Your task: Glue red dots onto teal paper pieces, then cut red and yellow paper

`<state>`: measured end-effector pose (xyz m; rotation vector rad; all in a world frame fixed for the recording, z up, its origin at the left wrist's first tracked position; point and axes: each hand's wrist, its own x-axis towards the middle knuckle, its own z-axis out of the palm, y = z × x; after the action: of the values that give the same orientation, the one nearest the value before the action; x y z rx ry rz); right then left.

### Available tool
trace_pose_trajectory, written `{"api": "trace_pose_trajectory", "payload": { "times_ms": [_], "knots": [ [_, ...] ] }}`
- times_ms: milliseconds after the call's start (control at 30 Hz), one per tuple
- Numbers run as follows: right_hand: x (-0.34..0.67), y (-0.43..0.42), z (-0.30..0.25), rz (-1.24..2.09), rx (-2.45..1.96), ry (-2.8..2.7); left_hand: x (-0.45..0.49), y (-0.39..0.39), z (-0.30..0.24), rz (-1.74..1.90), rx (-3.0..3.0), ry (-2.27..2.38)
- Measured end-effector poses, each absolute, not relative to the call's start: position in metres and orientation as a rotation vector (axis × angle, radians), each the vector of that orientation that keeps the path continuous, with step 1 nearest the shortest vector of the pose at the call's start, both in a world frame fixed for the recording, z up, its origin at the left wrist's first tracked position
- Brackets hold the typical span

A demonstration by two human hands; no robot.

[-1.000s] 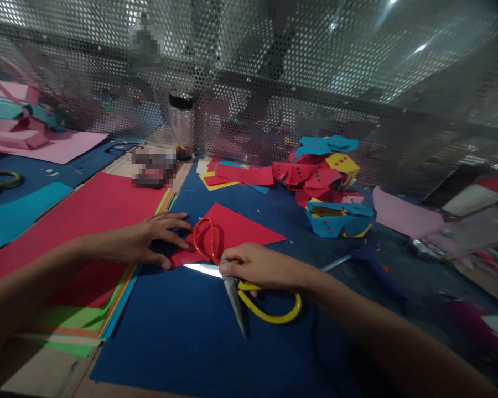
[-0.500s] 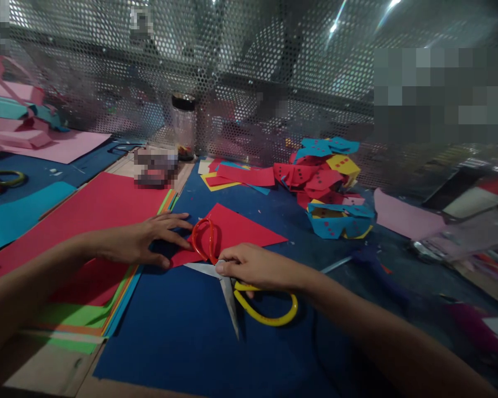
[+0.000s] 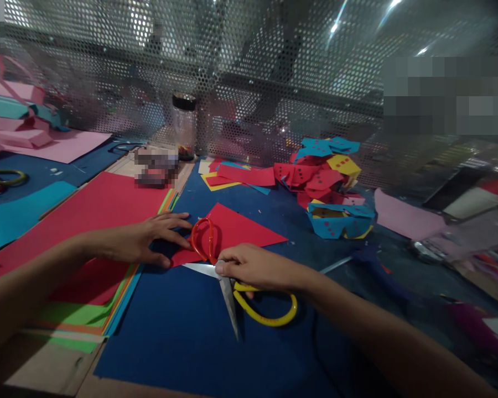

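Note:
Scissors [image 3: 228, 303] with one red and one yellow handle lie spread across a folded-looking piece of red paper [image 3: 236, 226] on a dark blue sheet. My right hand [image 3: 257, 265] is closed on the scissors near the pivot, thumb on the metal. One blade points left along the paper's lower edge and the other points down toward me. My left hand [image 3: 143, 240] rests with fingers apart at the red paper's left corner, fingertips close to the red handle. Whether they touch that handle I cannot tell.
A stack of coloured paper [image 3: 99, 215] lies left. Behind stand a clear jar [image 3: 184, 130] and a perforated metal screen [image 3: 240, 83]. Dotted paper pieces [image 3: 323, 177] are heaped at the back right. More scissors [image 3: 4, 177] lie far left, and a blue-handled tool [image 3: 377, 271] sits right.

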<state>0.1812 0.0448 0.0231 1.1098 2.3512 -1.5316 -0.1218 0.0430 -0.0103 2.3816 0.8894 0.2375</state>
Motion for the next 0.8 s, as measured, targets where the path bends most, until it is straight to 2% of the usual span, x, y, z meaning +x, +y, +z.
{"api": "trace_pose_trajectory", "payload": {
  "times_ms": [500, 800],
  "knots": [
    [0.18, 0.044, 0.024, -1.507, 1.135, 2.339, -0.118, 0.037, -0.001, 0.215, 2.24, 0.984],
    [0.181, 0.043, 0.021, -1.521, 1.133, 2.343, -0.111, 0.038, -0.02, 0.413, 2.211, 1.171]
  ]
}}
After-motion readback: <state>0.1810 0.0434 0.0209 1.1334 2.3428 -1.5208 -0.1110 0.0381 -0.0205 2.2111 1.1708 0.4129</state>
